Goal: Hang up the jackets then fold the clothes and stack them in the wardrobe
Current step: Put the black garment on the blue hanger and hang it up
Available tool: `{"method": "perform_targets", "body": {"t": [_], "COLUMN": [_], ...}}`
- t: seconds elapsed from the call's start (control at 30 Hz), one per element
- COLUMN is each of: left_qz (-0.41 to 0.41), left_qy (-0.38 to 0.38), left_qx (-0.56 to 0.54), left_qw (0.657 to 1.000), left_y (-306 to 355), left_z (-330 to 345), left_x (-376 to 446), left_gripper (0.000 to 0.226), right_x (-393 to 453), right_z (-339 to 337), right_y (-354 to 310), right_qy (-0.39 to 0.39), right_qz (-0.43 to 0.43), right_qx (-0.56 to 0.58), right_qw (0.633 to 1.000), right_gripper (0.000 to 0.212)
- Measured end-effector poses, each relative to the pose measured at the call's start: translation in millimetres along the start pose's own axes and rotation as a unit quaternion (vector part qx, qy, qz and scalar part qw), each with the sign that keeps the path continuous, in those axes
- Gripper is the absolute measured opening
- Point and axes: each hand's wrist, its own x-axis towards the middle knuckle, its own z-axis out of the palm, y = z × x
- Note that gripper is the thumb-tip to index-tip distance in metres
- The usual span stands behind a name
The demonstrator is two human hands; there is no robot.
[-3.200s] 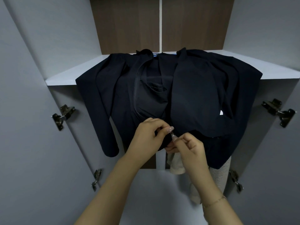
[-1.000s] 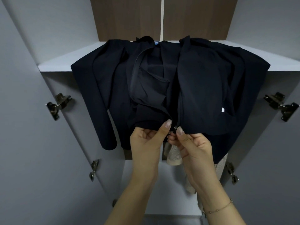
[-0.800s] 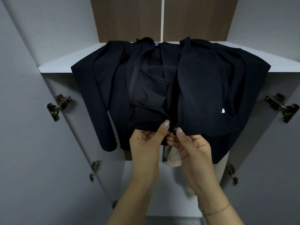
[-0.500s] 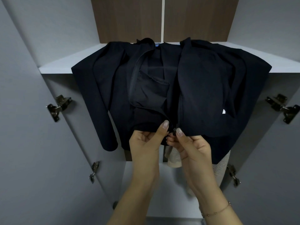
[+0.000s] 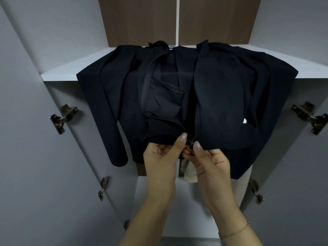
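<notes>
A dark navy jacket [image 5: 221, 96] lies front-up on the white wardrobe shelf [image 5: 71, 68], its lower half and left sleeve hanging over the shelf's front edge. The front is unzipped, showing the dark lining. My left hand [image 5: 163, 157] pinches the left hem at the bottom of the opening, thumb on top. My right hand [image 5: 209, 162] pinches the right hem beside it. The zipper's bottom end [image 5: 191, 143] sits between my two thumbs.
Beige and striped clothes [image 5: 191, 174] hang below the jacket inside the wardrobe. Open grey doors stand on both sides, with metal hinges at the left [image 5: 62, 116] and right [image 5: 310, 116]. A brown back panel [image 5: 142, 20] rises behind the shelf.
Both hands have turned palm-up and closed on the two hem ends at the zipper's bottom. Over the last second they have hardly moved.
</notes>
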Motion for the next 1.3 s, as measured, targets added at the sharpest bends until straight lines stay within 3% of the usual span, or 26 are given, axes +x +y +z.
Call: {"method": "perform_targets", "body": {"t": [0.13, 0.27, 0.4, 0.63, 0.77, 0.83, 0.9, 0.97, 1.07, 1.1, 1.2, 1.3], "left_qz": [0.018, 0.023, -0.003, -0.042, -0.125, -0.181, -0.216, -0.159, 0.083, 0.126, 0.142, 0.167], "left_qy": [-0.009, -0.015, -0.029, -0.041, -0.066, -0.110, -0.170, -0.203, -0.210, -0.234, -0.276, -0.238], "left_qx": [0.026, 0.063, 0.093, 0.099, 0.045, 0.130, 0.280, 0.410, 0.489, 0.485, 0.478, 0.441], "left_qw": [0.999, 0.998, 0.995, 0.993, 0.989, 0.969, 0.920, 0.875, 0.843, 0.833, 0.822, 0.849], "left_y": [1, 2, 2, -3, -1, 6, 22, 38, 50, 48, 35, 23], "left_z": [1, 0, -5, -12, -15, -21, -33, -45, -41, -35, -20, -17], "left_x": [0, -1, -2, -2, 0, 3, 9, 14, 20, 22, 29, 33], "left_gripper": [0.012, 0.020, 0.012, 0.006, 0.017, 0.024, 0.029, 0.027, 0.014, 0.017, 0.025, 0.016], "right_x": [1, 2, 3, 1, 3, 4, 6, 8, 8, 7, 2, 0], "right_z": [-1, -3, -4, -2, -4, -6, -10, -13, -14, -13, -12, -13], "right_y": [0, 1, 1, 2, 0, 1, 0, -2, -4, -3, -4, -5], "right_qy": [-0.006, -0.010, 0.008, 0.015, 0.035, 0.044, 0.046, 0.035, 0.019, 0.015, 0.005, -0.002], "right_qz": [0.009, 0.020, 0.023, 0.040, 0.050, 0.056, 0.051, 0.042, 0.038, 0.039, 0.042, 0.033], "right_qx": [0.011, 0.017, 0.021, 0.015, -0.031, -0.036, -0.024, -0.015, -0.013, -0.015, -0.025, -0.034], "right_qw": [1.000, 1.000, 0.999, 0.999, 0.998, 0.997, 0.997, 0.998, 0.999, 0.999, 0.999, 0.999], "right_gripper": [0.038, 0.041, 0.051, 0.030, 0.024, 0.027, 0.024, 0.021, 0.020, 0.021, 0.022, 0.024]}}
